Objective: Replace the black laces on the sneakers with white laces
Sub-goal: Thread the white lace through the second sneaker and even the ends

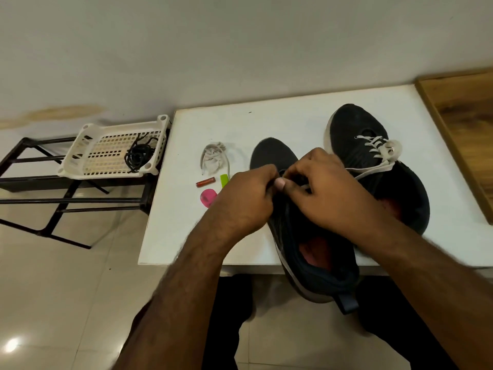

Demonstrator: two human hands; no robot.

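Two dark sneakers stand on the white table (266,113). The near sneaker (314,252) hangs partly over the table's front edge, heel towards me. My left hand (245,201) and my right hand (330,193) meet over its lacing area, fingers curled and pinching there; what they pinch is hidden, apart from a white strand by my right thumb. The far sneaker (354,134) at the right carries white laces (381,150) tied in a bow. A bundled white lace (213,158) lies on the table to the left. Black laces (138,153) lie coiled in a white basket (88,145).
The basket sits on a black metal rack (40,180) left of the table. A red-brown small tube (205,181), a green piece (224,180) and a pink piece (208,197) lie near my left hand. A wooden board (458,118) borders the table's right side.
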